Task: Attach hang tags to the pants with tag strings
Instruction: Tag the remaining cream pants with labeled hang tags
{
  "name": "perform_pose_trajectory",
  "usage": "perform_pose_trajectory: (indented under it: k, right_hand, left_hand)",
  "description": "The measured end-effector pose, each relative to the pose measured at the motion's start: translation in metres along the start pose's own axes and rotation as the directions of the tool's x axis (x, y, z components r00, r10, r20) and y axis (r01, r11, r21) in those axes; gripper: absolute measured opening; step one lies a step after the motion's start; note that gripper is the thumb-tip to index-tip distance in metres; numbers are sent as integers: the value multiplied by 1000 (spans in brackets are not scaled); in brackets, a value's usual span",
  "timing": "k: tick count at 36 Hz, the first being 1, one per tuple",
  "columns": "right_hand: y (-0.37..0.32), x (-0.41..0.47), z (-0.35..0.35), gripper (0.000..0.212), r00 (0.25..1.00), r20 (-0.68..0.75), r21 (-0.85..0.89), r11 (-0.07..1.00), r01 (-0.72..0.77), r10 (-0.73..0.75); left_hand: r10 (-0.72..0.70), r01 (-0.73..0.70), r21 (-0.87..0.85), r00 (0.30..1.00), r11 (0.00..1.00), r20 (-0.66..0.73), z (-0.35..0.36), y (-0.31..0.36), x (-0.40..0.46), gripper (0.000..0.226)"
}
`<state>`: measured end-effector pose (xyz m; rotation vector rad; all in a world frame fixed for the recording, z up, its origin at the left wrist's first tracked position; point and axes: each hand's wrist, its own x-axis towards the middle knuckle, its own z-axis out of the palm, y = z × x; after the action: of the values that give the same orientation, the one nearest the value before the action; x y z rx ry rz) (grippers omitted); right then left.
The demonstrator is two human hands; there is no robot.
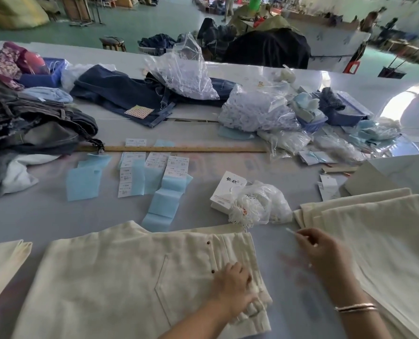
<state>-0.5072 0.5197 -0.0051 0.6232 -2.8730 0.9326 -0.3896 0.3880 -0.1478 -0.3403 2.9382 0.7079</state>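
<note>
Cream pants [120, 277] lie flat in front of me with the back pocket up and the waistband to the right. My left hand [235, 285] grips the waistband near a belt loop, fingers curled into the fabric. My right hand [318, 245] hovers to the right of the waistband and pinches a thin white tag string [292, 231] between thumb and fingers. A stack of white hang tags [225, 192] stands beyond the pants, beside a clear bag of white tag strings [260, 204].
More folded cream pants [374, 228] lie at the right and a cream piece [0, 263] at the left. Blue paper strips and printed labels [154, 177] lie mid-table before a wooden ruler [179, 149]. Dark jeans [32, 123] and plastic bags [252, 108] crowd the back.
</note>
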Motion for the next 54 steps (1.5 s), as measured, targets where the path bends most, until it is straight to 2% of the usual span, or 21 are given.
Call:
perform_pose_trajectory:
  k: [3,7,10,14,19,22,25,27,29,34,39,41,44,49,52,54]
  right_hand:
    - [-6,-17,23,3,988,142,22,998,54,-57]
    - [-2,-46,53,5,954,297,48,999,21,-34]
    - [-3,-62,67,8,926,377,83,996,-25,-8]
    - [-5,-73,76,7,904,428,26,1000,-9,-3]
    - [-8,-74,83,21,902,424,-226,974,21,79]
    - [-9,-75,88,21,915,374,-251,966,-58,152]
    - [-8,-78,94,18,919,335,-138,976,-171,209]
    - [-9,-81,97,28,908,326,16,959,-283,262]
    - [-11,-86,100,28,889,335,189,902,-389,313]
    - [-19,-95,107,24,865,364,485,723,-492,344]
    - [-20,-93,106,23,871,377,526,701,-481,316]
    - [-19,-92,104,24,874,379,519,712,-472,304]
    - [-19,-93,103,23,873,402,485,745,-458,276]
    - [-14,-88,97,20,850,465,388,806,-446,247]
    - [-5,-80,88,12,811,491,414,734,-539,318]
    - [2,-78,81,15,792,508,456,674,-582,340]
  left_hand:
    - [-46,49,-93,998,994,32,-1,1,2,34]
    - [-191,226,-413,974,882,124,-15,-4,2,16]
    - [-228,285,-527,958,801,172,-23,-13,1,20]
    - [-232,293,-682,955,670,182,-30,-23,-8,23]
    - [-209,235,-710,970,663,125,-31,-20,-15,25]
    - [-190,219,-725,974,653,124,-27,-12,-18,26]
    - [-217,229,-775,969,589,122,-25,-8,-22,23]
    - [-258,255,-827,956,501,138,-25,-10,-26,15]
    - [-292,298,-859,939,417,184,-28,-12,-29,7]
    - [-301,329,-896,923,298,239,-33,-14,-31,14]
    - [-343,297,-951,905,87,252,-32,-13,-37,13]
    - [-365,293,-955,895,44,257,-30,-11,-39,11]
    - [-421,279,-960,872,10,249,-28,-7,-41,9]
    - [-489,283,-959,840,24,236,-30,-4,-38,11]
    - [-523,272,-962,816,-25,244,-32,-7,-36,16]
    - [-522,259,-965,817,-45,244,-35,-9,-35,17]
